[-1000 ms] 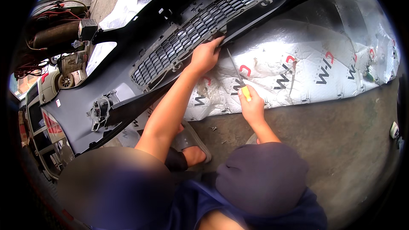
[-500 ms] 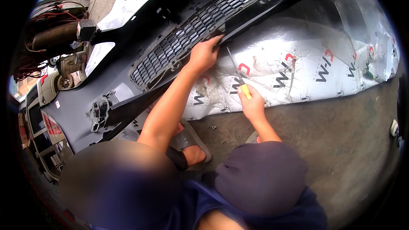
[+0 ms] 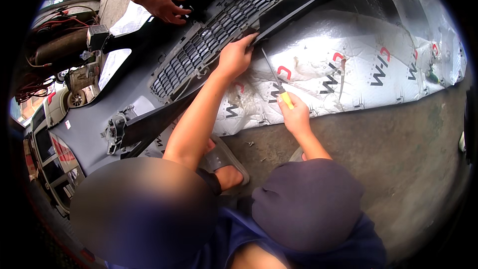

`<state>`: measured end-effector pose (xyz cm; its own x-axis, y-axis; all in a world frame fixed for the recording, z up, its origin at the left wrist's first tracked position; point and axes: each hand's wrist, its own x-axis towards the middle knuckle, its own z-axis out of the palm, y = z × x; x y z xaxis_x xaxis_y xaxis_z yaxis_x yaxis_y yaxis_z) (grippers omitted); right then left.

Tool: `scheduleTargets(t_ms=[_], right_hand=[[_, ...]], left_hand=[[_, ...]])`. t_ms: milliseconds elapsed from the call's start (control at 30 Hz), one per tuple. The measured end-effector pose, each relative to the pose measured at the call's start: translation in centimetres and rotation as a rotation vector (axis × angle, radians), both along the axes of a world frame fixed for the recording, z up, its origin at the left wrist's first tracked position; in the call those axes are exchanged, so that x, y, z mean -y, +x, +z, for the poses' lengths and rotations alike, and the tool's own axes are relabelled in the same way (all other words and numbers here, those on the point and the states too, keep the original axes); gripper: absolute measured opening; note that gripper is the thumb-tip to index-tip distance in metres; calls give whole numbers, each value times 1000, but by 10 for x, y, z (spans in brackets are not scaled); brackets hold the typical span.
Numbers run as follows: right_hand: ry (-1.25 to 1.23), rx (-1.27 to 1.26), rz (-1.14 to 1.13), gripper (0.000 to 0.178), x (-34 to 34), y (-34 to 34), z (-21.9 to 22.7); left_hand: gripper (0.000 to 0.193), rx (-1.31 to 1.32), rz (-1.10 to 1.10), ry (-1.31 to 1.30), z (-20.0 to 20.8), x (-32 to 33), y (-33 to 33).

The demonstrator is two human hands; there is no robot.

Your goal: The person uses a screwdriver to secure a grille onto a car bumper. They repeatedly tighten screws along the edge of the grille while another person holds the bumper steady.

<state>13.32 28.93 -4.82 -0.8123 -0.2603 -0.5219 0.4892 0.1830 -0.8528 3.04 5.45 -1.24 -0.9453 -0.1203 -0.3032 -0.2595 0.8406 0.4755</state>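
Note:
A dark car bumper (image 3: 99,119) lies slantwise before me, its inner side showing with a honeycomb grille (image 3: 191,62). My left hand (image 3: 235,60) is closed on the lower edge of the bumper's long black trim strip (image 3: 289,19), just below the grille. In my right hand (image 3: 297,115) is a screwdriver (image 3: 272,69) with a yellow handle, its fingers wrapped round it. The thin shaft points up and left, its tip close to the trim near my left hand; whether the tip touches the trim I cannot tell.
Silver printed protective sheeting (image 3: 358,77) lies beneath and right of the bumper. A co-worker's hand (image 3: 164,5) reaches over the bumper's far side, fingers spread. A brown cylinder (image 3: 62,47) with red cables stands at the left, near a parked vehicle (image 3: 55,154). Concrete floor (image 3: 378,159) stretches on the right.
The co-worker's hand has come right and nearer over the bumper, its fingers now spread. My two hands keep nearly the same places on the trim and the screwdriver.

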Motion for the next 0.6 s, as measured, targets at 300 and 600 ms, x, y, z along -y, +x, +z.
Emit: scheduleTargets(t_ms=[300,600], right_hand=[[-27,8,6,22,0,3,-2],[459,-442,131,39,18,19,-7]], left_hand=[[48,-20,-12,0,-1,1,0],[44,-51,-1,2,-4,1,2]])
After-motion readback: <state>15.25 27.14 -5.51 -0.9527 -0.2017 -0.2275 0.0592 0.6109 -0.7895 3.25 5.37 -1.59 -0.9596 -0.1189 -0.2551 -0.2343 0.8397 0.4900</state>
